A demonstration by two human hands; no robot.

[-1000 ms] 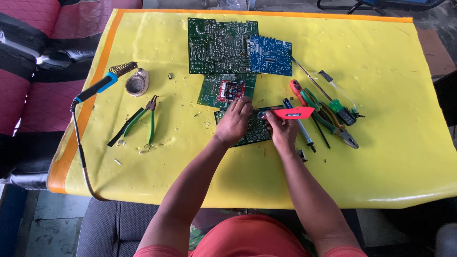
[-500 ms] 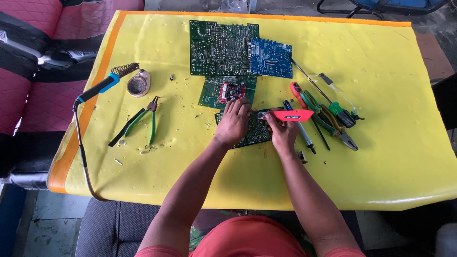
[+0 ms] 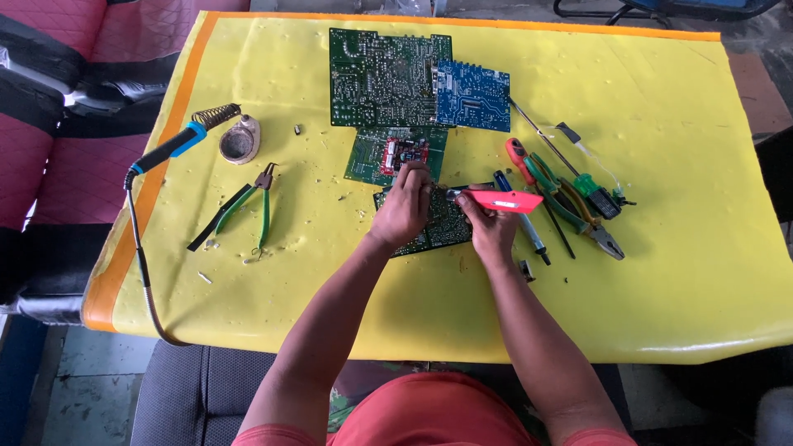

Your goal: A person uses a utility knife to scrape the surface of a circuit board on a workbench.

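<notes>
A small green circuit board (image 3: 434, 227) is pinned by the left hand (image 3: 405, 206); a red-handled tool (image 3: 496, 199) is gripped by the right hand (image 3: 491, 231), lying left-right, tip leftward over the board.

My left hand (image 3: 403, 208) hides much of the small board (image 3: 442, 227). The cord (image 3: 142, 281) drops past the table (image 3: 661, 272) edge. The red tool's (image 3: 500, 200) tip is too small to tell.
</notes>
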